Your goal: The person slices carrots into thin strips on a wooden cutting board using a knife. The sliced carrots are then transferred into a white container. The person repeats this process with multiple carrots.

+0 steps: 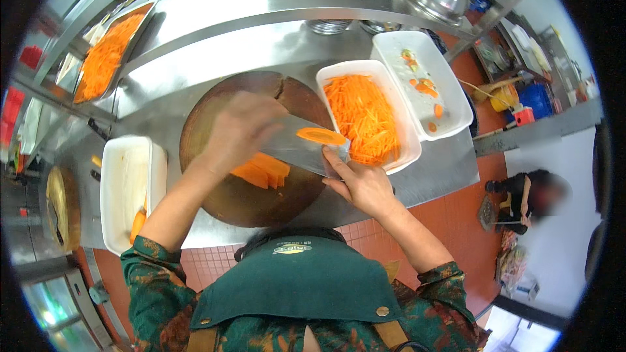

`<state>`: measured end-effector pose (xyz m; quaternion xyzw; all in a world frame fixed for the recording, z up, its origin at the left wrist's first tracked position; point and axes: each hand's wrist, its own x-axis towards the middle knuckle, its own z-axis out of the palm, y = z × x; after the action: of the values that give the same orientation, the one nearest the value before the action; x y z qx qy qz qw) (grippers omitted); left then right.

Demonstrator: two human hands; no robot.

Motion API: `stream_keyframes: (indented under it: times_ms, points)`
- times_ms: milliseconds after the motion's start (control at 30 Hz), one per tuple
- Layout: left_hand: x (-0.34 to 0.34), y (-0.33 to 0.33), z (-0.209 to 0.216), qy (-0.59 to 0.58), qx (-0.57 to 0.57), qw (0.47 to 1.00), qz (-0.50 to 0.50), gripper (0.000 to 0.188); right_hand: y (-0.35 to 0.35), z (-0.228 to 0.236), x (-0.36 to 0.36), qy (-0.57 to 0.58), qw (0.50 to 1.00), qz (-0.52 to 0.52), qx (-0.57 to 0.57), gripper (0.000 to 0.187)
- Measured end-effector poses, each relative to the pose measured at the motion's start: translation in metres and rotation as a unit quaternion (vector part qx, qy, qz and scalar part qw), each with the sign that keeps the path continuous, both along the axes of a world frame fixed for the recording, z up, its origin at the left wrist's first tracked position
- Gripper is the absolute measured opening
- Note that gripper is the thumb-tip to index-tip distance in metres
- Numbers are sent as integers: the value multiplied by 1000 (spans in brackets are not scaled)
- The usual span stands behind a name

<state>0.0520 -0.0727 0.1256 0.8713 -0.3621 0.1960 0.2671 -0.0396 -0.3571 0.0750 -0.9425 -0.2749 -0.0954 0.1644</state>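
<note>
My right hand [365, 186] grips a cleaver, fingers and thumb near the blade's right end. The broad metal blade [287, 146] lies flat-side up over a round wooden chopping board [205, 114]. One oval carrot slice [319, 135] rests on it. My left hand [241, 127] is above the board beside the blade's left part, its fingers smeared by motion. Several overlapping carrot slices [262, 171] lie on the board just below the blade. Shredded carrot [362, 117] fills a white tub to the board's right, close to the blade.
A second white tub [450, 98] at the far right holds a few vegetable scraps. Left of the board, another white tub [156, 173] has a carrot [137, 223] in it. A metal shelf [228, 23] crosses behind, bearing a tray of carrot shreds [107, 58]. Another person [521, 199] is at far right.
</note>
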Motion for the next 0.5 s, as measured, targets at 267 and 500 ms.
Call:
stream_keyframes:
  times_ms: [267,500]
  points:
    - [-20,0,-35,60,71,994,-53,35,35,12,15,10,993,104,-57,60]
    - [-13,19,-37,-9,155,988,3,39,49,21,23,22,988,132,-80,57]
